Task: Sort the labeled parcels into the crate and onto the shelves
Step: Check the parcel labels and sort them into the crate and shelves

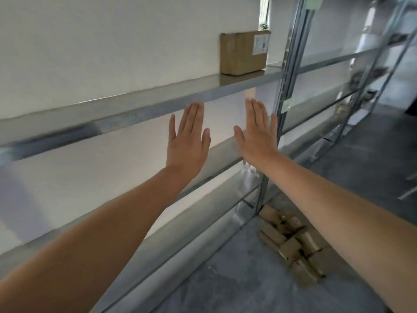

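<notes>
A brown cardboard parcel (244,53) with a white label stands upright on the upper metal shelf (135,107), close to the shelf's upright post. My left hand (188,141) and my right hand (257,136) are both raised in front of the shelving, below and left of the parcel. Their fingers are straight and they hold nothing. Neither hand touches the parcel. No crate is in view.
A grey metal post (291,64) stands right of the parcel. Lower shelves (221,150) run below the hands. A pile of cardboard tubes (291,245) lies on the concrete floor by the post's foot. More shelving (365,71) with blurred items continues to the right.
</notes>
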`<move>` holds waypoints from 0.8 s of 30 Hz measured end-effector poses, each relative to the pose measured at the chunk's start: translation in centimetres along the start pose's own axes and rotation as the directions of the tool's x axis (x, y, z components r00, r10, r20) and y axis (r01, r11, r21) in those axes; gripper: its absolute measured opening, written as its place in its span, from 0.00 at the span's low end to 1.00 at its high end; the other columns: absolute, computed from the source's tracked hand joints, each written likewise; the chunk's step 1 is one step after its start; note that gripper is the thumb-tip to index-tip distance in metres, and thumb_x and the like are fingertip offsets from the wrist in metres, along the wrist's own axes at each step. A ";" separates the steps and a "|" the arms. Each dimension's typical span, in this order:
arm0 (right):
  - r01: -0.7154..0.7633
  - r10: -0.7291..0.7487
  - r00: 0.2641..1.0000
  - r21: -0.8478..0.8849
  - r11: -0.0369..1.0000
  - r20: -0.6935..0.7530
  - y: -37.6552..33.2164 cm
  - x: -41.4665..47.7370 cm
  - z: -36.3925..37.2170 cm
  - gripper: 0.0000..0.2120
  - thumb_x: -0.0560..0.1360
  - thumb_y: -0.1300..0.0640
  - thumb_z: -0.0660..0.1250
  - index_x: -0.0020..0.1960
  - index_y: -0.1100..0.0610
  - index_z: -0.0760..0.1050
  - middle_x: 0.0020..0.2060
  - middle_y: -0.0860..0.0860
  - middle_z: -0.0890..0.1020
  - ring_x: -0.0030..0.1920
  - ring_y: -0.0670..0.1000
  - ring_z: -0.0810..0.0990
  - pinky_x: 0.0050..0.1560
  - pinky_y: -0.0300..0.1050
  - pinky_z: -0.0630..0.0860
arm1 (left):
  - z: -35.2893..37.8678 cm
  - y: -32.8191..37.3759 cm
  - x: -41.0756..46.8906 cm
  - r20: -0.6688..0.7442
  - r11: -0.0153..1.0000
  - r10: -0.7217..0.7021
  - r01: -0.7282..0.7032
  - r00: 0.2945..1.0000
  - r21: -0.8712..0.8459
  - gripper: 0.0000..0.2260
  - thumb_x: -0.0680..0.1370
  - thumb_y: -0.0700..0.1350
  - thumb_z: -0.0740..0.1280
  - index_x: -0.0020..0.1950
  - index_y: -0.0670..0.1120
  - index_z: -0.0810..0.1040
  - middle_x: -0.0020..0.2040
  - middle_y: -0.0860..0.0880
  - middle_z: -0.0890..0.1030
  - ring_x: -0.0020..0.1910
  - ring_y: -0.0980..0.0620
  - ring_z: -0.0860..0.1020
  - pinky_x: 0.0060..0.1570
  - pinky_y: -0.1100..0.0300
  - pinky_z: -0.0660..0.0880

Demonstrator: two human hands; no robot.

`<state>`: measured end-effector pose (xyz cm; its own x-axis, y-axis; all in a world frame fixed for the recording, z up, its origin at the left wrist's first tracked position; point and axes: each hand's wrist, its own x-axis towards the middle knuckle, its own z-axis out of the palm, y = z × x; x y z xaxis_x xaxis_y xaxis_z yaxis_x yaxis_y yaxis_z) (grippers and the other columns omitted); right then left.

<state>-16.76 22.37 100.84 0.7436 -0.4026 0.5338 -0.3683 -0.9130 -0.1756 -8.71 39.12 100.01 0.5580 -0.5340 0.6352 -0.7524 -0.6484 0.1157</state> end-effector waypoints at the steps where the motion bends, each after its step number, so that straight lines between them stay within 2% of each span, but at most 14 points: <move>1: -0.035 0.034 0.999 -0.009 0.999 -0.008 2.0 -0.2 -0.5 0.32 0.83 0.46 0.49 0.80 0.56 0.39 0.80 0.51 0.44 0.79 0.51 0.41 0.77 0.58 0.39 | 0.9 1.7 0.7 0.007 0.999 0.028 -0.028 1.000 -0.023 0.25 0.85 0.50 0.46 0.81 0.45 0.47 0.82 0.49 0.49 0.80 0.53 0.47 0.78 0.46 0.43; 7: -0.188 0.187 0.982 -0.118 0.975 -0.020 15.2 -1.2 -2.7 0.32 0.83 0.46 0.50 0.80 0.57 0.40 0.80 0.52 0.46 0.79 0.52 0.42 0.77 0.59 0.39 | 8.1 13.0 4.6 0.063 0.967 0.179 -0.164 0.982 -0.194 0.25 0.85 0.48 0.48 0.81 0.45 0.48 0.82 0.49 0.50 0.80 0.53 0.47 0.78 0.46 0.42; 15: -0.368 0.376 0.926 -0.143 0.919 0.034 31.5 -1.5 -1.1 0.32 0.83 0.47 0.50 0.80 0.58 0.41 0.80 0.52 0.47 0.79 0.51 0.42 0.77 0.58 0.38 | 19.5 26.7 9.4 0.144 0.904 0.310 -0.244 0.940 -0.351 0.25 0.85 0.49 0.48 0.81 0.45 0.49 0.81 0.49 0.51 0.80 0.53 0.47 0.78 0.45 0.43; 19: -0.397 0.420 0.902 -0.198 0.896 0.095 37.0 -2.4 1.5 0.32 0.83 0.46 0.50 0.80 0.58 0.42 0.80 0.52 0.48 0.79 0.51 0.43 0.77 0.59 0.38 | 24.3 30.8 10.5 0.198 0.888 0.323 -0.224 0.926 -0.401 0.25 0.85 0.50 0.49 0.81 0.46 0.49 0.81 0.50 0.51 0.80 0.54 0.47 0.78 0.45 0.43; 24: -0.449 0.480 0.862 -0.194 0.872 0.164 40.5 -2.5 5.3 0.32 0.83 0.46 0.50 0.80 0.58 0.41 0.80 0.51 0.47 0.79 0.51 0.42 0.77 0.59 0.38 | 29.7 32.9 11.1 0.249 0.876 0.350 -0.221 0.903 -0.430 0.25 0.85 0.50 0.49 0.81 0.46 0.49 0.82 0.50 0.50 0.80 0.54 0.46 0.77 0.48 0.41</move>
<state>-30.61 -13.96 88.01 0.5557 -0.7959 0.2404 -0.7631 -0.6031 -0.2325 -16.91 -4.27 88.23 0.3277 -0.8443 0.4240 -0.9325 -0.2167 0.2890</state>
